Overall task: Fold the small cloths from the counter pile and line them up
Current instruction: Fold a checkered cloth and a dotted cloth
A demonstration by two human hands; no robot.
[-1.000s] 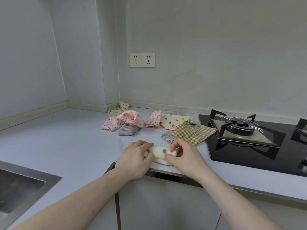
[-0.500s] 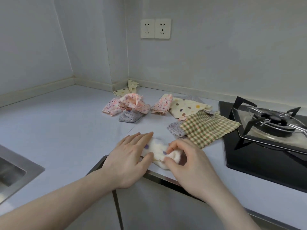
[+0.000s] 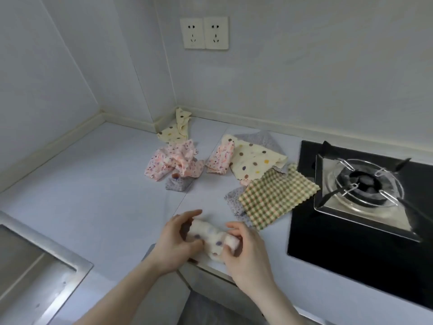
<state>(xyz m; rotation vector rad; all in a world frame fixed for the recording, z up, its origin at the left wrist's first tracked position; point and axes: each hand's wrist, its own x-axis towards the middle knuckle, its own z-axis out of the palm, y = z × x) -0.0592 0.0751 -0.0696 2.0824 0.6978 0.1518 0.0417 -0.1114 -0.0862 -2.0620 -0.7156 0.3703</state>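
Pale grey counter point(image 3: 82, 184) runs into a corner of plain white walls, with a double wall socket point(image 3: 205, 32) above it. Near the front edge of the counter, two bare hands work on a small cream cloth with purple dots point(image 3: 212, 239), bunched into a soft roll between them. The left hand point(image 3: 174, 240) curls its fingers and thumb round the roll's left end, gripping it. The right hand point(image 3: 246, 250) pinches the roll's right end between thumb and curled fingers. Behind the hands, toward the corner, the other cloths lie loose and unfolded. A green checked cloth point(image 3: 277, 195) lies flat just beside a black gas hob point(image 3: 365, 242), overlapping a grey floral cloth point(image 3: 234, 201). Farther back, a cream polka-dot cloth point(image 3: 255, 161) lies partly over another grey cloth and next to a folded pink floral cloth point(image 3: 221, 157). To the left, a crumpled pink floral cloth point(image 3: 174, 161) rests against a small grey bundle point(image 3: 178, 184). A second cream dotted cloth point(image 3: 175, 130) leans into the wall corner. The rim of a steel sink point(image 3: 70, 275) shows at lower left.
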